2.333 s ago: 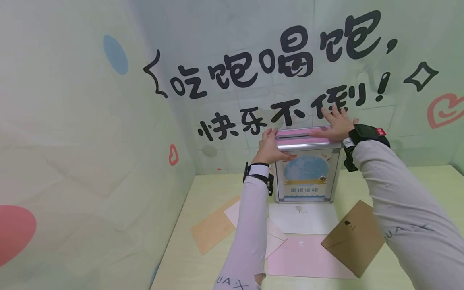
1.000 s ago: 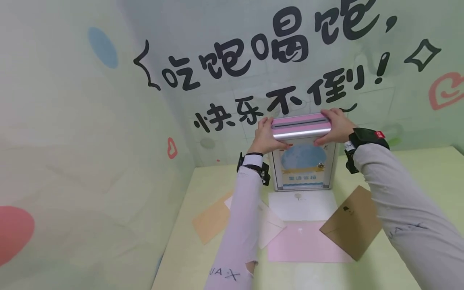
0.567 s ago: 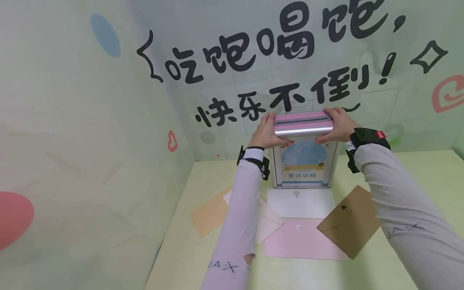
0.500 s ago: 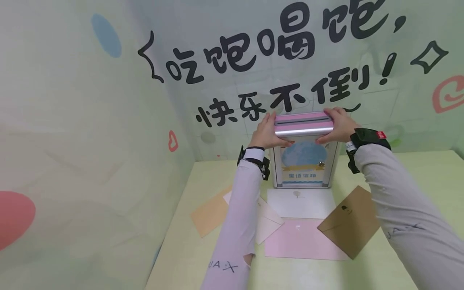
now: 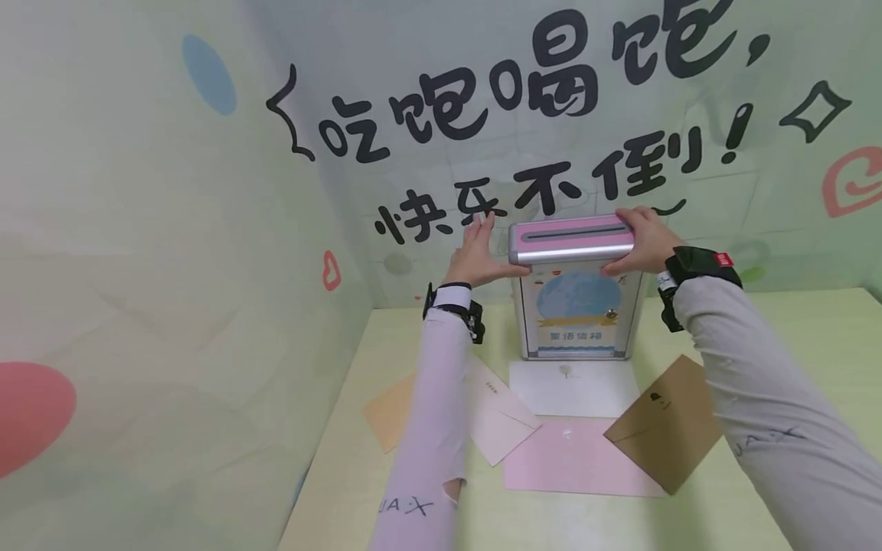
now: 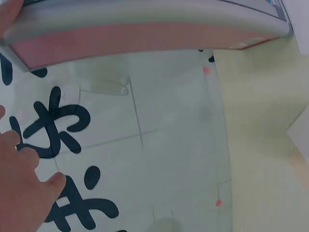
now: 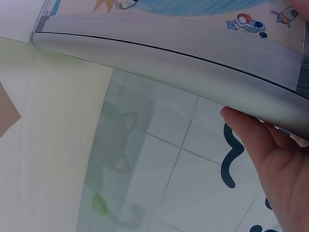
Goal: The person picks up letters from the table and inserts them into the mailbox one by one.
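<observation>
A silver-framed letter box (image 5: 579, 310) stands upright on the table, its pink top cut by a long dark slot. On its front panel are a blue globe picture and printed characters. My right hand (image 5: 644, 243) grips the top right corner, thumb in front and fingers over the top; the right wrist view shows that hand (image 7: 275, 159) at the box's silver side. My left hand (image 5: 478, 256) is at the top left corner with fingers raised and spread off the box, the thumb tip overlapping its front edge. The left wrist view has the fingers (image 6: 21, 188) apart from the pink side.
In front of the box lie a white envelope (image 5: 574, 389) and a pink one below it. A brown envelope (image 5: 664, 428) lies to the right; a cream envelope (image 5: 503, 413) and a tan envelope (image 5: 389, 413) lie left, partly behind my sleeve. A printed wall (image 5: 427, 252) rises behind.
The right hand came down from its spread pose to grip the corner. The left hand held the left corner, then loosened and moved left. The box has stayed upright in place.
</observation>
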{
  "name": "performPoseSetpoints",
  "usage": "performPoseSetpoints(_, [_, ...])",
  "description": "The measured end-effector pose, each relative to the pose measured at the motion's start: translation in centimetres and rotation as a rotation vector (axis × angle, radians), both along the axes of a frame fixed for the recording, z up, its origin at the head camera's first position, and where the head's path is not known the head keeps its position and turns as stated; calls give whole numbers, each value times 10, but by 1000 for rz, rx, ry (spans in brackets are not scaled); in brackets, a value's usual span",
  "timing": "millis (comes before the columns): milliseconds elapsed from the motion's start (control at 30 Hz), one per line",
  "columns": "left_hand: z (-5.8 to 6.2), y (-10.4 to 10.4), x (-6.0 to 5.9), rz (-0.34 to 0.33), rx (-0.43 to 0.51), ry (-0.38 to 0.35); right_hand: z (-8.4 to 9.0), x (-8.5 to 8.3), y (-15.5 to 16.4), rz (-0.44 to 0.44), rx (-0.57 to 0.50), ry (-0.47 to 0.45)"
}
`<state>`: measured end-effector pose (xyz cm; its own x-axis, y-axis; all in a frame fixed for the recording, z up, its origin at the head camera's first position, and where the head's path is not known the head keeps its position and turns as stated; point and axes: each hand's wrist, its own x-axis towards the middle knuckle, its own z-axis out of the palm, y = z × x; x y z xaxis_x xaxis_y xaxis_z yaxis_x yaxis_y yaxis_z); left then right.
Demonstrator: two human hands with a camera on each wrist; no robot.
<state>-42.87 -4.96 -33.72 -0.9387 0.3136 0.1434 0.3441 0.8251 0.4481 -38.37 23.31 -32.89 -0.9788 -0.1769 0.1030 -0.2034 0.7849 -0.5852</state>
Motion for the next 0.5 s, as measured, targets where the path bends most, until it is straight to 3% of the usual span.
performPoseSetpoints(500, [-21,-93,11,145,-82,-63,1,1,-2,11,8,-4])
